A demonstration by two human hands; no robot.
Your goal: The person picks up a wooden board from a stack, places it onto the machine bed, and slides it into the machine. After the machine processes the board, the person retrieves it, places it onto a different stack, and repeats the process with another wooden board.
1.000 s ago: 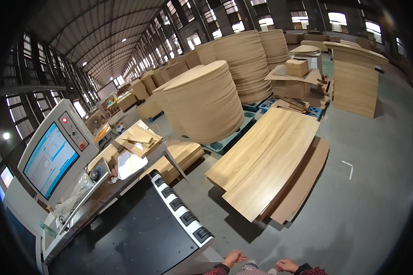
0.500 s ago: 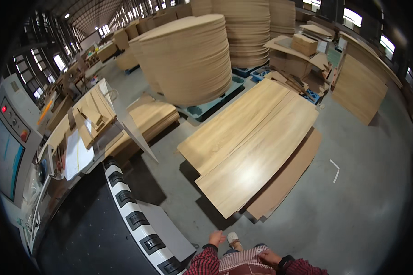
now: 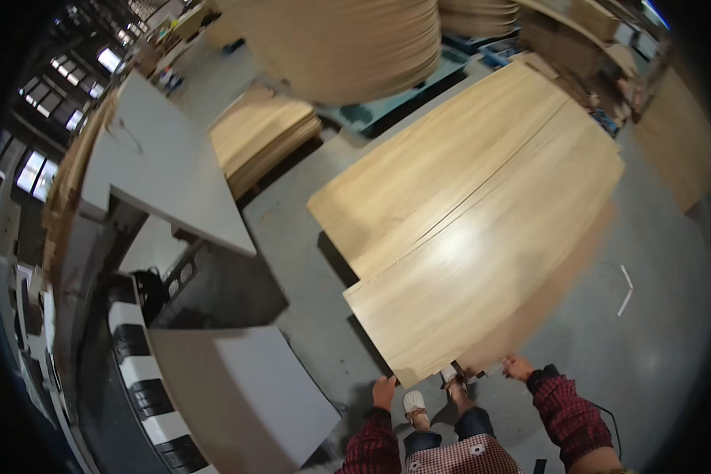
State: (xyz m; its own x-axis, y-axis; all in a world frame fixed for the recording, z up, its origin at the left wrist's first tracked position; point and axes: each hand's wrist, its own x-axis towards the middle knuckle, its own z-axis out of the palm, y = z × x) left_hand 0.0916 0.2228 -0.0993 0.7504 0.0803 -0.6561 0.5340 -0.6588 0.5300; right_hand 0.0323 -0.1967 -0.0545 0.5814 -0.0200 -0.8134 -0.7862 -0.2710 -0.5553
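Observation:
Two wood-grain boards lie side by side on a low stack in front of me. The nearer board [image 3: 482,245] overlaps the farther board [image 3: 426,174]. My left hand [image 3: 384,391] is beside the nearer board's front left corner, its fingers curled; whether it touches the corner I cannot tell. My right hand [image 3: 517,367] is held out to the right, its fingers loosely bent and apart, with nothing visible in it. It is close to the brown sheet [image 3: 541,320] that sticks out from under the boards. My feet stand at the stack's near end.
At left is a machine edge with black and white rollers [image 3: 146,387], beside a grey panel [image 3: 245,395]. A white angled tabletop [image 3: 166,174] juts out behind. Farther off are a pile of boards [image 3: 265,134] and a tall round stack [image 3: 347,47] on a green pallet.
My view has moved closer to the boards and tilted down. Both hands have reached forward and farther apart, the left toward the board's corner and the right toward the brown sheet.

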